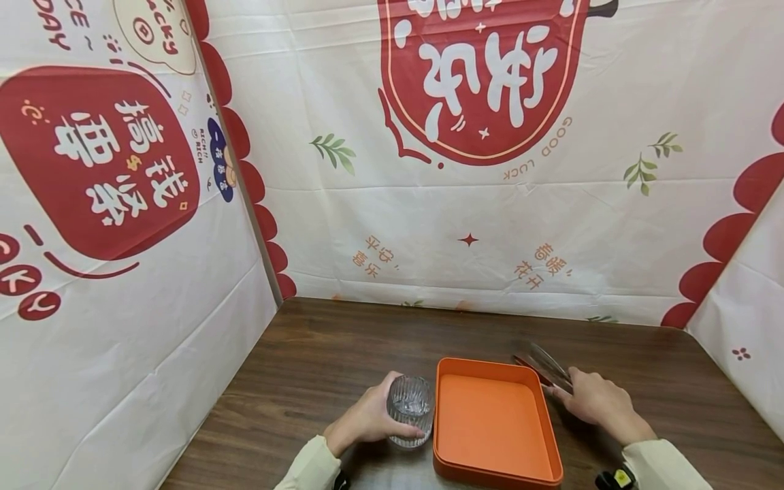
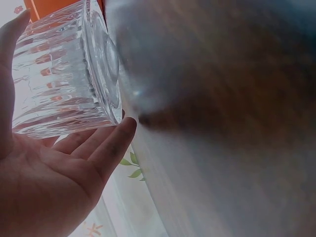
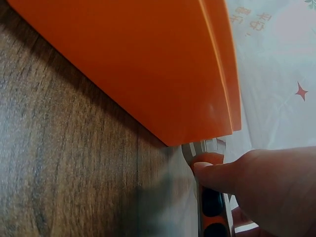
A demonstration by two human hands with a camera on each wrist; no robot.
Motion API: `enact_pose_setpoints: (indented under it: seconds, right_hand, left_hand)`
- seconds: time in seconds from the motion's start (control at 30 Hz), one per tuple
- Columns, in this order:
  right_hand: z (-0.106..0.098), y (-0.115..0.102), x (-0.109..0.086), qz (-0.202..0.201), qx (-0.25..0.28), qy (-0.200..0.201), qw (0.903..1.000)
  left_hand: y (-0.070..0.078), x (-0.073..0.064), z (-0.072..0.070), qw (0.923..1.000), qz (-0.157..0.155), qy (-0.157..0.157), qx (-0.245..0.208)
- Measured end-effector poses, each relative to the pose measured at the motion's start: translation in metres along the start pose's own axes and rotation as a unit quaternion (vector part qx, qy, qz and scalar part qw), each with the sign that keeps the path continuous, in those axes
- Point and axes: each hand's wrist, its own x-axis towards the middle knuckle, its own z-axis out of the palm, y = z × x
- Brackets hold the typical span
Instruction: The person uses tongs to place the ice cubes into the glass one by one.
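Observation:
My left hand (image 1: 370,414) grips a clear ribbed glass (image 1: 412,416) beside the left wall of an orange square tray (image 1: 442,469). In the left wrist view the glass (image 2: 64,74) lies between thumb and fingers, its thick base facing the tabletop; whether it touches the wood I cannot tell. At the tray's far right corner my right hand (image 1: 600,403) holds a long two-armed metal tool (image 1: 551,367) that resembles tongs. Up close, my thumb presses on that tool (image 3: 213,202), which shows orange and black on its handle. The hand hides part of it.
A dark wood-grain table (image 1: 343,340) carries everything. White printed cloth (image 1: 380,204) hangs behind its far edge, with more cloth (image 1: 153,340) along the left and right sides.

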Motion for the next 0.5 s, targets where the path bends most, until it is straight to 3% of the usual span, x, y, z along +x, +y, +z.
enact_pose_setpoints:
  seconds: [0.5]
  right_hand:
    - [0.0057,-0.001,-0.0014,0.003,0.014,-0.01,0.9998]
  left_hand:
    - [0.0023,-0.0028,0.0002,0.9998,-0.004,0.005,0.021]
